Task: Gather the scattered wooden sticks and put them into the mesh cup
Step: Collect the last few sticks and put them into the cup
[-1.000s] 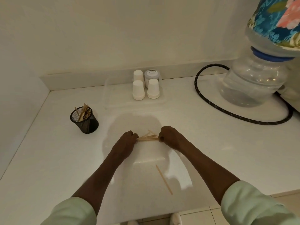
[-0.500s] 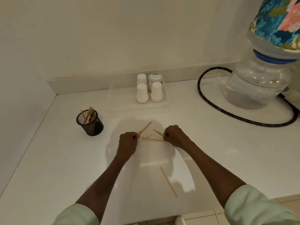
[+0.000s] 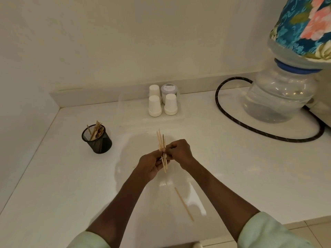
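Observation:
A bundle of wooden sticks (image 3: pixel 160 140) stands roughly upright above the middle of the white counter, pinched between both hands. My left hand (image 3: pixel 150 164) grips the bundle low down; my right hand (image 3: pixel 179 152) closes on it from the right at mid-height. One loose wooden stick (image 3: pixel 184 204) lies flat on the counter nearer the front edge, below my right forearm. The black mesh cup (image 3: pixel 97 139) stands to the left of my hands, apart from them, with several sticks poking out of its top.
A clear tray (image 3: pixel 125 120) at the back holds three upturned white paper cups (image 3: pixel 155 106) and a small lidded jar (image 3: pixel 168 90). A large water bottle (image 3: pixel 279 97) with a floral cover and a black hose (image 3: pixel 232 120) fill the right side. Walls close the left and back.
The sticks were lying flat on the counter between my hands; both hands have lifted them together and turned them upright into one bundle. The lone stick at the front has not moved.

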